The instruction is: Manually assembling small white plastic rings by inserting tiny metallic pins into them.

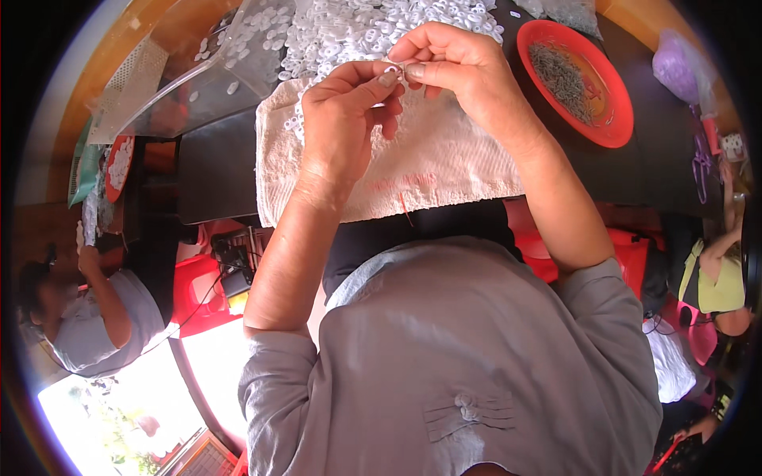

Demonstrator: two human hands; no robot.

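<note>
My left hand (347, 111) and my right hand (452, 63) meet above a white towel (444, 159) spread on the dark table. Both pinch one small white plastic ring (392, 70) between thumb and fingertips; the fingers hide most of it. Just beyond the hands lies a heap of several small white rings (349, 32), some spilling onto the towel's far edge.
A red plate (615, 119) holding thin grey metal pieces sits at the right. A clear plastic bag (214, 71) with white rings lies at the left, a purple bag (676, 67) at far right. Other people sit at the left and right edges.
</note>
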